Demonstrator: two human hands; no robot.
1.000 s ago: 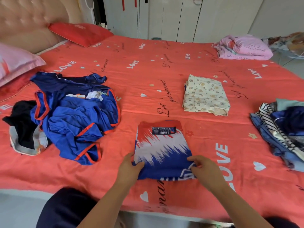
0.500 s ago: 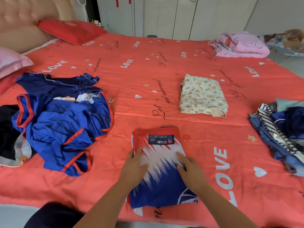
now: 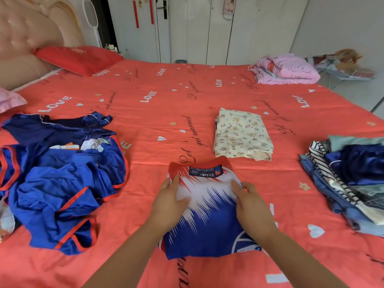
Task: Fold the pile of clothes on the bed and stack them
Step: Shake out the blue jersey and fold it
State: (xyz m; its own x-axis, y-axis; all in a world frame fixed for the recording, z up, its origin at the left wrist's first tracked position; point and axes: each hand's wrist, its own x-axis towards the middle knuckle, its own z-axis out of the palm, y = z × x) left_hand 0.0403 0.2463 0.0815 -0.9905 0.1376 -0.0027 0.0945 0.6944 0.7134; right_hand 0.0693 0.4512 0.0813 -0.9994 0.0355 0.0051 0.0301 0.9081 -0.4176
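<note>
both hands are lying on the jersey (image 3: pixel 207 225). the left hand (image 3: pixel 168 204) is resting flat along its left edge, fingers straight and thumb spread over the white band. the right hand (image 3: pixel 252 206) is resting on the right edge with fingers stretched toward the label. neither is gripping as far as i can see, though i cannot tell whether the right fingertips are hooking under the edge. the jersey is sitting folded into a rough rectangle at the near side of the bed (image 3: pixel 166 100), red end far and blue end near, and i am judging the step to be a last smoothing before stacking. the fabric is looking thin and slick, so lifting it by the sides alone is likely to let the layers slide apart and the near flap fall open. the near blue hem is lying uneven and close to the bed's edge, so a pull toward the body could be dragging it off. going right, it could be upsetting the stack (image 3: pixel 353 179), which is sprawling at its near side with striped, blue and teal pieces layered loosely. the floral piece (image 3: pixel 242 134) is lying folded just beyond the jersey, apart from it, and is looking like the flatter landing place. at left the blue heap (image 3: pixel 62 183) is lying unfolded, red-trimmed pieces tangled round a white one. no basket or box is showing; every garment is lying straight on the bed cover.
</note>
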